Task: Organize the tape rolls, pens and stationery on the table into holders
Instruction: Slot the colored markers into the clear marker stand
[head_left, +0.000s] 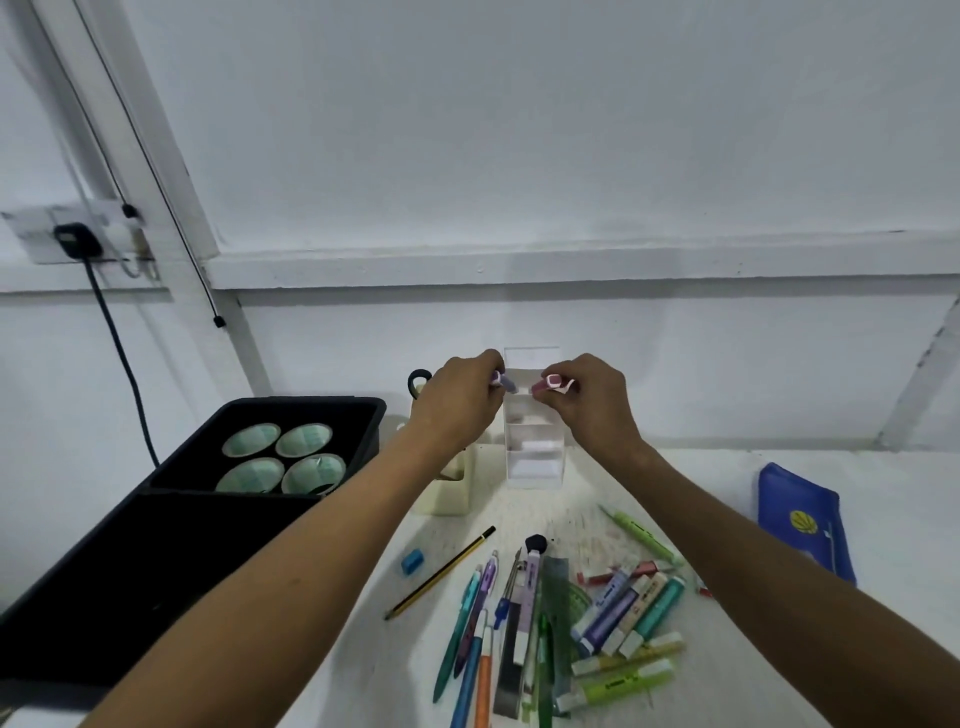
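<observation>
Both hands are raised over a clear tiered holder (534, 470) at the back of the table. My left hand (460, 402) pinches a small purple highlighter (504, 380). My right hand (592, 397) pinches a small pink highlighter (551, 383). The two tips point toward each other above the holder's top compartment. A beige pen holder (451, 493) stands left of it, partly hidden by my left forearm. A black tray (363, 415) on the left holds several tape rolls (283, 457). Loose pens and highlighters (561, 623) lie heaped on the table in front.
A pencil (441, 571) and a blue eraser (412, 562) lie left of the pile. A blue pencil case (802, 519) rests at the right. A black scissor handle (420, 378) sticks up behind my left hand. A wall socket with a black cable (78, 241) is at the upper left.
</observation>
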